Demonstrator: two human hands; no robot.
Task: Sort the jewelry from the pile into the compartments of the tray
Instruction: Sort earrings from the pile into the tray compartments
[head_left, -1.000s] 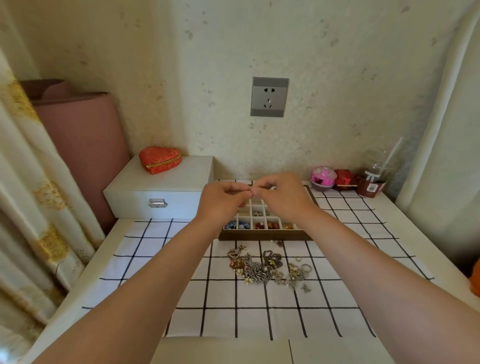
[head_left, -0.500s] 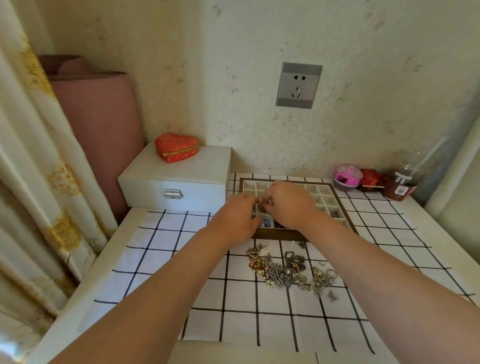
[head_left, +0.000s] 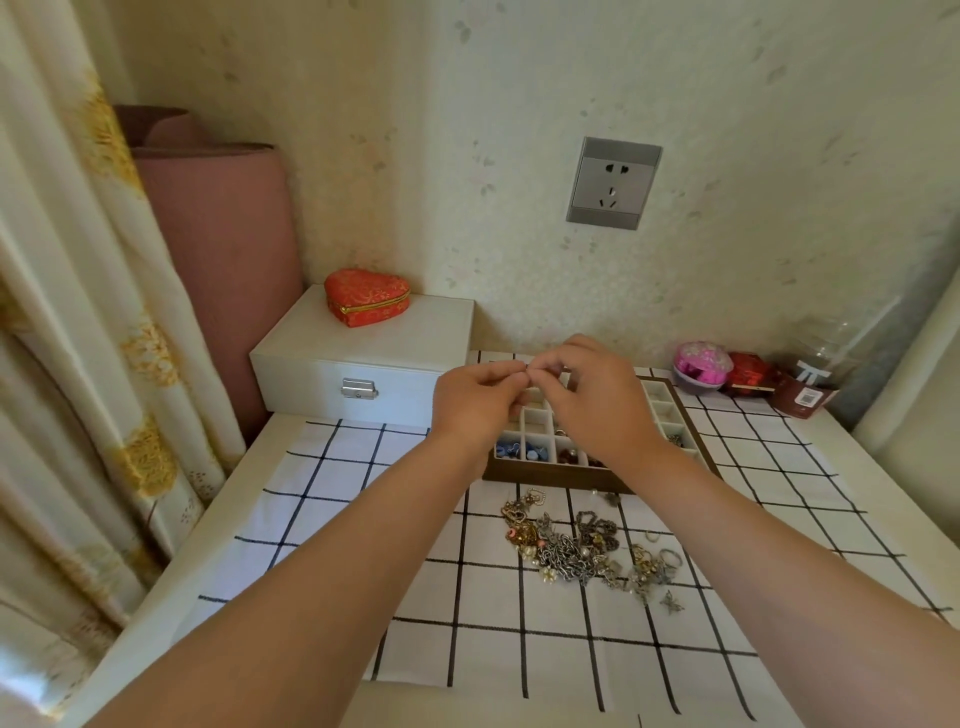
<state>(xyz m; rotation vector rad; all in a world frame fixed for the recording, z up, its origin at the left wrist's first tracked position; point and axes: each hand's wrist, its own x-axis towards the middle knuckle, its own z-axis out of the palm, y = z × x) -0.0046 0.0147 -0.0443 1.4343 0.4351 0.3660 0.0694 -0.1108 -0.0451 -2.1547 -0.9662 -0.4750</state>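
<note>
Cloth with a black grid (head_left: 363, 467) covers the table across the lower half of the frame. A pale curtain with gold flowers (head_left: 78, 312) hangs down the left edge, with a rolled pink mat (head_left: 223, 249) standing behind it. A white latched jewelry box (head_left: 363, 364) sits left of centre and carries a red heart-shaped case (head_left: 366, 296). The wooden compartment tray (head_left: 545, 470) lies at centre against the wall, partly hidden by the hands. Its near-left cells hold blue beads (head_left: 519, 449) and dark red ones (head_left: 569, 456).

Half a second ago both hands reached down into the tray's cells. They have since lifted and now hover over its far part, much as they did a second ago. The left hand (head_left: 475, 400) and right hand (head_left: 597, 400) meet fingertip to fingertip. Each has its fingers curled and its thumb and forefinger pinched on a tiny dark piece (head_left: 528, 368) that is too small to name.

The jewelry pile (head_left: 576, 545) of tangled chains, pearls, rings and charms lies on the cloth just below the tray, at lower centre. It looks unchanged.

A grey wall socket (head_left: 613, 182) sits at upper right of centre. At the right edge, by the wall, stand a clear plastic cup with a brown sleeve (head_left: 810, 389), a small red box (head_left: 748, 371) and a pink round case (head_left: 701, 364).
</note>
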